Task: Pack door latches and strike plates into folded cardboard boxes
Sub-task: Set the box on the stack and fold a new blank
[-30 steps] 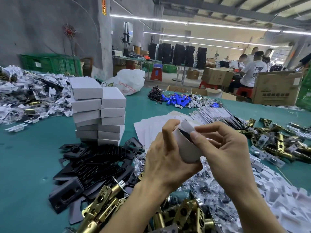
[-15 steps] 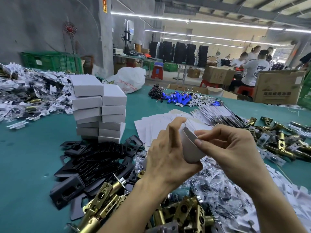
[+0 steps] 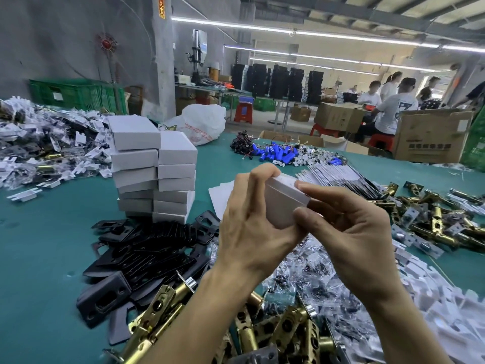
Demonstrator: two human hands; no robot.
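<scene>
The left hand [image 3: 249, 232] is curling round the nine-o'clock end of the small white folded cardboard box [image 3: 284, 203], held mid-air; the right hand [image 3: 351, 232] is pinching its three-o'clock end, long axis running between them.

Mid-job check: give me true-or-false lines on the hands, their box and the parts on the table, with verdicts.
1. The left hand and right hand both grip one white box above the table. True.
2. The stack of white boxes stands right of the hands. False: it stands left of them.
3. Black strike plates lie piled in front of that stack. True.
4. The blue cylinders lie nearest the camera. False: they lie far across the table; brass latches lie nearest.
</scene>
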